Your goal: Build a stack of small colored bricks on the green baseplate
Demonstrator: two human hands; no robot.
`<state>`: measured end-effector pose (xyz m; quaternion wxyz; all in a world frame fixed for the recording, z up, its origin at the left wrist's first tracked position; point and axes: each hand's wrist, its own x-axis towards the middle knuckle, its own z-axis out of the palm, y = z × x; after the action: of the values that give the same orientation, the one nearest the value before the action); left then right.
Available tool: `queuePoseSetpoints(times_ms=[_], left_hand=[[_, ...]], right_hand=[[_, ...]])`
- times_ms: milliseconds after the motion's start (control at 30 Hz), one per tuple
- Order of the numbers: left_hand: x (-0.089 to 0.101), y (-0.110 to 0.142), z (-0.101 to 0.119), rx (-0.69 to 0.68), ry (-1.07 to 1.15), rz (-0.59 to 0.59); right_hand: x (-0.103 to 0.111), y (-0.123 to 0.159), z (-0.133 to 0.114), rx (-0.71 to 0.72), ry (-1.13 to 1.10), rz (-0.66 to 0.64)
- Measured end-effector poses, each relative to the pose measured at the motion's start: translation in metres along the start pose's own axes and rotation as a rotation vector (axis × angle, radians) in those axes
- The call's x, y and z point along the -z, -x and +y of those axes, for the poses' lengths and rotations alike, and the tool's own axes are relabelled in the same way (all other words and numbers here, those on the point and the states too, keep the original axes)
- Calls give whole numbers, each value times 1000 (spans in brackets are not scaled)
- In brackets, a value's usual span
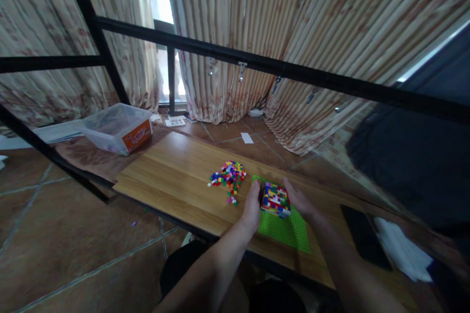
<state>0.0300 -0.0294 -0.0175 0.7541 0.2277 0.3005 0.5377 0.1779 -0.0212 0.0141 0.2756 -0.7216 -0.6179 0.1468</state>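
A block built of many small multicoloured toy bricks sits over the green studded baseplate, on the right part of the wooden table. My left hand is closed against the block's left side, with the thumb toward its top edge. Against the opposite side, my right hand grips the block, so it is held between both palms. The far fingers of both hands are partly hidden. A pile of loose coloured bricks lies to the left of the baseplate.
The wooden table has a dark flat panel and white cloth or paper at its right. A clear plastic bin with an orange label stands beyond the left end. A black metal rail crosses in front of the curtains.
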Motion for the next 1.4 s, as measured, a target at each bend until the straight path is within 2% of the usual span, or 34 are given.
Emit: queuePoseSetpoints(times_ms=[100,200,300,367,600,833,967,1033,1100,1267,1333,1400], left_hand=[[-3,8,10,54,11,44],[-4,11,16,57,24,38],[-4,11,18,54,29,16],[-4,11,18,58,33,0],[0,11,16,64,72,-15],[17,7,8,77,-4,0],[29,13,4,65,-77,18],[38,19,2,40,-188,14],[48,26,4,-16,-410,-28],[62,47,20,-240,-1135,-300],[62,54,26,-302,-1300,-373],[61,59,30,-330,-1366,-396]], right_hand=[[3,-13,-13,4,89,19],[-13,-16,-29,-25,193,20],[-29,-10,-42,-48,287,-37],[-33,-6,-48,-60,334,-75],[-27,-6,-55,-81,403,-168],[-27,-6,-59,-105,416,-217],[-26,-6,-59,-117,423,-226],[-26,-5,-59,-114,423,-227],[-26,-5,-59,-112,418,-226],[-26,-4,-58,-105,396,-215],[-26,-4,-57,-103,389,-210],[-26,-4,-57,-99,381,-206]])
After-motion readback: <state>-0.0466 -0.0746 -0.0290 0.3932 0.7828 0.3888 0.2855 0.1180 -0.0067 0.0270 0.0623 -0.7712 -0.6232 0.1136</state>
